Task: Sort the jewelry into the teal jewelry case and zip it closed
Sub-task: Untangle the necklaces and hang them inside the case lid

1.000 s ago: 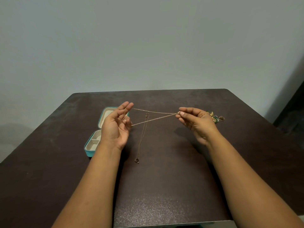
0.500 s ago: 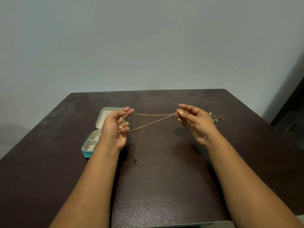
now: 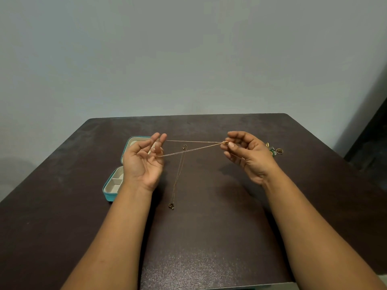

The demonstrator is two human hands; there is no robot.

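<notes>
Stretching a fine gold chain necklace [image 3: 192, 145] between both hands, the person holds it taut above the dark table [image 3: 209, 248]. Right hand [image 3: 249, 155] pinches the small ring end between thumb and forefinger; left hand [image 3: 144, 160] has the loop caught around its raised, loosely curled fingers, palm up. Just behind that left hand sits the open teal jewelry case [image 3: 113, 185], compartments showing. A second thin necklace [image 3: 178, 176] lies on the table between the hands, and a little cluster of earrings [image 3: 274, 151] sits just beyond the right wrist. This chain looks feather-light, limp and quick to tangle, so pinching near the clasp end and lowering it slowly seems wisest.
</notes>
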